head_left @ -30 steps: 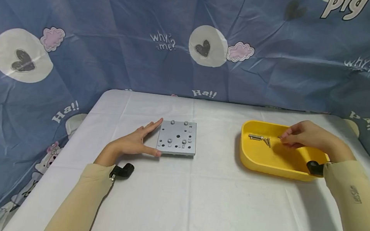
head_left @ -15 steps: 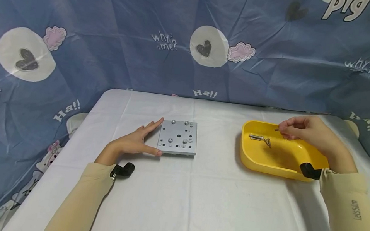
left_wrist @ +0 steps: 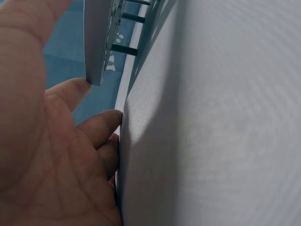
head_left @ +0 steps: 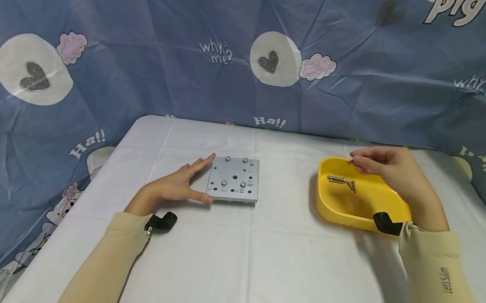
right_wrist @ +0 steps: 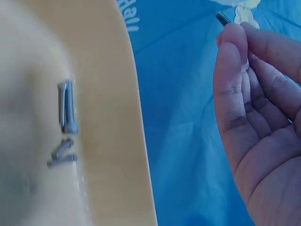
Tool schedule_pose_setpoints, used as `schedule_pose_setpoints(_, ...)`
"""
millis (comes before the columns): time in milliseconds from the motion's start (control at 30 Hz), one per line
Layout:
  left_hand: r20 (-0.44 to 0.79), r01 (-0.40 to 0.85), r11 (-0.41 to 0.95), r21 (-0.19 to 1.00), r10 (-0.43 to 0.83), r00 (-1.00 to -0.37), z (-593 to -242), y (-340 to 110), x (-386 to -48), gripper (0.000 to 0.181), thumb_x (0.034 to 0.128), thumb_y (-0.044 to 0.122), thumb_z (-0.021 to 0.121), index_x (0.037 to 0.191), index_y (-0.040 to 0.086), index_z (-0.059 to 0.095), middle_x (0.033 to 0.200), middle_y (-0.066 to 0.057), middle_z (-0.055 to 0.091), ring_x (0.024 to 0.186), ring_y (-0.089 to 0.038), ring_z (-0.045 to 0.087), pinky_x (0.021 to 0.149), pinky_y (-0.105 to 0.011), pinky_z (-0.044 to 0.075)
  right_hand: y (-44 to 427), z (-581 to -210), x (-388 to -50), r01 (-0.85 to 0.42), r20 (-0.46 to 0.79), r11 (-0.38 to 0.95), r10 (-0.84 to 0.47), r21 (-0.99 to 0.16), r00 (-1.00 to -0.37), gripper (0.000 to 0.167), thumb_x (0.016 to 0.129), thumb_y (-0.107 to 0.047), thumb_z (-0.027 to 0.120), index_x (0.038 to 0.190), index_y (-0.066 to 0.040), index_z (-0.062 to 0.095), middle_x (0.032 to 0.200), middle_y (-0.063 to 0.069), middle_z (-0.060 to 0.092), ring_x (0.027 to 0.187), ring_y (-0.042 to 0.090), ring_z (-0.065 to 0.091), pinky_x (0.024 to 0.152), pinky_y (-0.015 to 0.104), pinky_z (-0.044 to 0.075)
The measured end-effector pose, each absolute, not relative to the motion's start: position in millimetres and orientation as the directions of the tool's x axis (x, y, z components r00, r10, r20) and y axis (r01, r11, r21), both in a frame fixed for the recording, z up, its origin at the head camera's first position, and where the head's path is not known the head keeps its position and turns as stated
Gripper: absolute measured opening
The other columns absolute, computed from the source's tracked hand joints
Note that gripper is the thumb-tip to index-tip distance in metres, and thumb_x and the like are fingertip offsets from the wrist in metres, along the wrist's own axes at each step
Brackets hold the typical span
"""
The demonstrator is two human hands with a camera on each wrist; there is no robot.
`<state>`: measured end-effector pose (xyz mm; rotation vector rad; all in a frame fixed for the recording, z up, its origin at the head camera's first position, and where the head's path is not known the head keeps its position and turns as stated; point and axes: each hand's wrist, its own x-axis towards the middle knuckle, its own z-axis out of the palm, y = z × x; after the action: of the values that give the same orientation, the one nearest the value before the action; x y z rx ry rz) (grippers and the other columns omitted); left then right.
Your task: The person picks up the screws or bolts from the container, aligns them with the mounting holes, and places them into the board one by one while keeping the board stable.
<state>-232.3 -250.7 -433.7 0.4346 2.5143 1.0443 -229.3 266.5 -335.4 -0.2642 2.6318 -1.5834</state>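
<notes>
A grey metal plate (head_left: 234, 178) with several holes and several screw heads on top sits left of the table's middle. My left hand (head_left: 176, 183) spans its left side with straight fingers. The thumb touches the front left corner and the index finger the back left corner. In the left wrist view, threaded screw ends (left_wrist: 124, 49) stick out from the plate's underside. My right hand (head_left: 385, 170) pinches a small screw (right_wrist: 222, 18) between thumb and index finger, above the back edge of the yellow tray (head_left: 331, 215). The screw's head is hidden by the fingertips.
Several loose screws (head_left: 337, 180) lie in the tray's left part, larger ones beside small ones. A white cloth (head_left: 191, 267) covers the table. Behind it hangs a blue printed curtain (head_left: 214, 86).
My right hand has risen out of the tray and moved left and back, with the small screw in its fingertips. The left hand and the plate have stayed in place.
</notes>
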Motion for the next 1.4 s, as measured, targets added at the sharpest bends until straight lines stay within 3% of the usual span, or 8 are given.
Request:
schedule_pose_setpoints(133,-0.229,0.132,0.676,0.725,0.417,-0.88,-433.5,-250.5,-231.9,0.127,0.0782,0.053,0.094,0.172,0.046,0.009,0.183,-0.014,-0.002,0.165,-0.053,-0.011,0.127,-0.08,0.0,254.3,-336.7,-229.2,-0.121,0.047,0.399,-0.188,-0.909,-0.981,0.021,0.104,-0.016,0.073,0.12,-0.003,0.08,0.098,-0.015,0.081,0.087,0.005,0.077,0.082,0.022,0.065)
schedule_pose_setpoints(333,-0.223,0.142,0.684,0.715,0.416,-0.881,-434.5,-250.0,-233.5,0.127,0.0788,0.052,0.094,0.173,0.045,0.008,0.182,-0.017,-0.002,0.164,-0.054,-0.011,0.127,-0.08,0.0,238.8,-340.3,-232.4,-0.168,0.078,0.341,-0.263,-0.925,-0.962,0.036,0.105,-0.011,0.07,0.13,0.014,0.069,0.101,-0.016,0.08,0.088,0.004,0.077,0.083,0.022,0.065)
schedule_pose_setpoints(433,-0.221,0.146,0.688,0.71,0.415,-0.882,-434.5,-250.2,-233.7,0.127,0.0794,0.051,0.094,0.173,0.045,0.008,0.182,-0.018,-0.002,0.164,-0.055,-0.01,0.127,-0.08,0.0,230.2,-342.1,-234.3,-0.175,0.082,0.321,-0.284,-0.931,-0.955,0.038,0.105,-0.01,0.07,0.131,0.017,0.067,0.102,-0.016,0.081,0.089,0.004,0.077,0.083,0.021,0.065)
schedule_pose_setpoints(867,-0.231,0.136,0.686,0.715,0.415,-0.88,-436.2,-250.2,-234.7,0.127,0.078,0.054,0.094,0.171,0.049,0.008,0.182,-0.015,-0.002,0.165,-0.053,-0.011,0.128,-0.079,0.0,194.8,-337.8,-238.8,-0.136,0.017,0.33,-0.34,-0.934,-0.94,0.036,0.106,-0.007,0.067,0.134,0.017,0.065,0.094,-0.01,0.08,0.088,0.004,0.076,0.084,0.024,0.065)
schedule_pose_setpoints(1400,-0.229,0.146,0.701,0.698,0.411,-0.882,-436.5,-251.5,-235.2,0.129,0.0772,0.057,0.094,0.172,0.048,0.007,0.182,-0.016,-0.001,0.165,-0.054,-0.009,0.127,-0.08,0.001,157.1,-349.1,-247.2,-0.16,0.008,0.359,-0.39,-0.92,-0.921,0.029,0.105,-0.007,0.069,0.129,0.009,0.072,0.109,0.014,0.08,0.088,0.006,0.077,0.088,0.027,0.066)
